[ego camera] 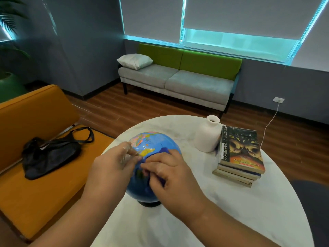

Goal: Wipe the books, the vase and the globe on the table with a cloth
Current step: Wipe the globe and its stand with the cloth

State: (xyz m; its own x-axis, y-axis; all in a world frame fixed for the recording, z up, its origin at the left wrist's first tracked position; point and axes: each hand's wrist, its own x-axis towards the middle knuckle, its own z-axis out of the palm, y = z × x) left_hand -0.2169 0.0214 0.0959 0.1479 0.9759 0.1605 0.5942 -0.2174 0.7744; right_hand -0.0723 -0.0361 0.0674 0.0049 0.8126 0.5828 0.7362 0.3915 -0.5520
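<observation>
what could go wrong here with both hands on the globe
The globe sits on a small dark base; pressure from the left hand or right hand might tip or slide it. The vase stands right beside the books, so bumping either could topple it.

single head view, angled down, close over table [267, 211]
</observation>
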